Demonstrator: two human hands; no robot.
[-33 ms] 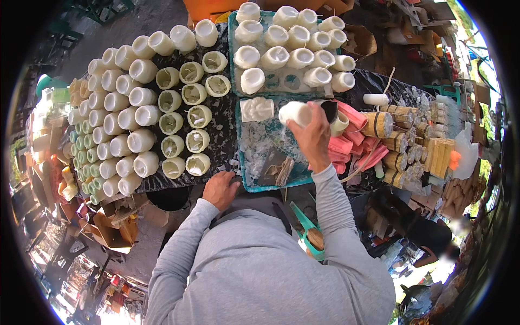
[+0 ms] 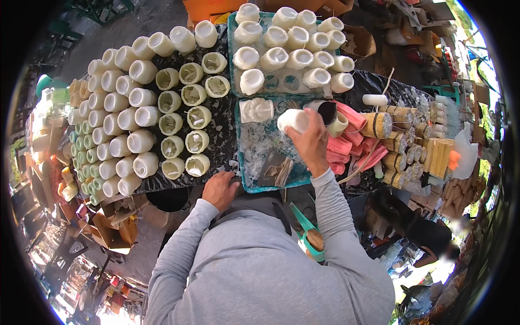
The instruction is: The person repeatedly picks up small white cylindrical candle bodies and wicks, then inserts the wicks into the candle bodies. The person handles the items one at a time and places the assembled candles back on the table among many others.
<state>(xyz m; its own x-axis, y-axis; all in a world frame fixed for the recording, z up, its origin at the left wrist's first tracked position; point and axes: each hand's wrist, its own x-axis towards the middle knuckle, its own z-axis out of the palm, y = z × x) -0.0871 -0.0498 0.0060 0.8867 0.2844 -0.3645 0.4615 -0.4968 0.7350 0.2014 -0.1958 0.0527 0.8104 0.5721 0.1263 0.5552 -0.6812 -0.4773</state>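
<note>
A white cylindrical mould (image 2: 293, 119) is gripped by the right hand (image 2: 313, 142), fingers closed round it, above the near teal tray (image 2: 246, 183). Judged best kept level & clear of the black cup (image 2: 327, 111) just right of it. The left hand (image 2: 219, 189) is rested, loosely curled, w/ nothing held, at the tray's near-left corner by the table edge.

Right hand (image 2: 313, 142) raised, fingers curled in grip, forearm extended; left hand (image 2: 219, 189) low, palm down, resting

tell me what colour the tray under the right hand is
Teal tray, seen in the head view, below the right hand.
</note>
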